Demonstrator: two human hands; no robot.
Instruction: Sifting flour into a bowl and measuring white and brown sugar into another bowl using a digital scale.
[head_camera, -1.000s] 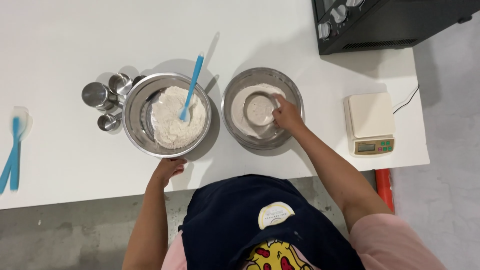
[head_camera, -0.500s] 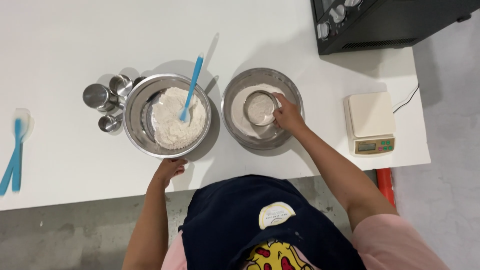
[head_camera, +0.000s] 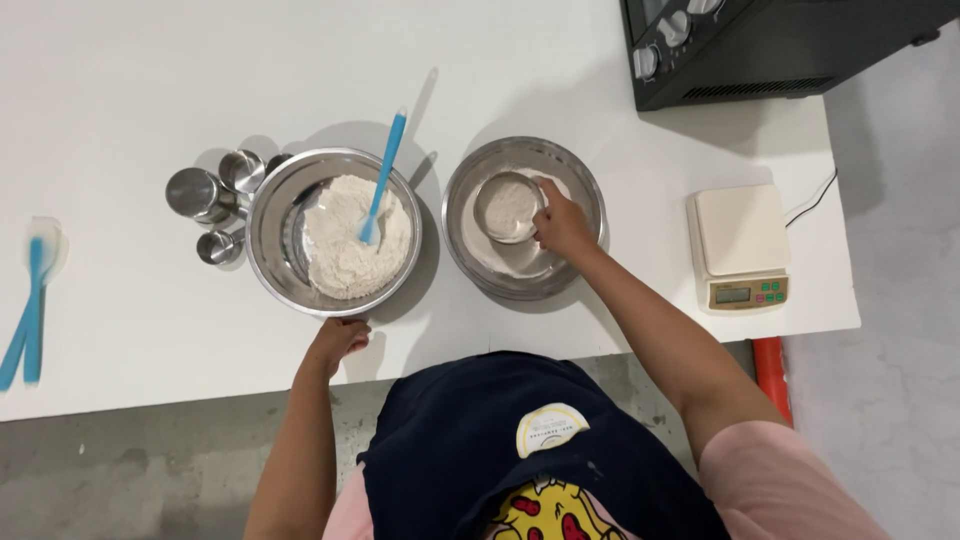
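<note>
Barely anything has shifted: the right hand (head_camera: 562, 225) still grips the small round steel measuring cup (head_camera: 509, 207) of flour inside the right steel bowl (head_camera: 590, 190); at nine o'clock, the left hand (head_camera: 338, 342) clasps the flour-filled left steel bowl's (head_camera: 270, 215) rim.

2 bowls (head_camera: 333, 232), 3 spatulas (head_camera: 383, 176)

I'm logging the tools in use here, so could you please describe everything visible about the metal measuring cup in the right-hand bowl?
The measuring cup is round, shiny metal, apparently steel, and holds a level-looking fill of white powder. It sits upright inside the right steel bowl, over the powder there, toward the bowl's upper middle. The right hand grips it at its right side, covering any handle. Whether its base rests on the powder cannot be told.
</note>
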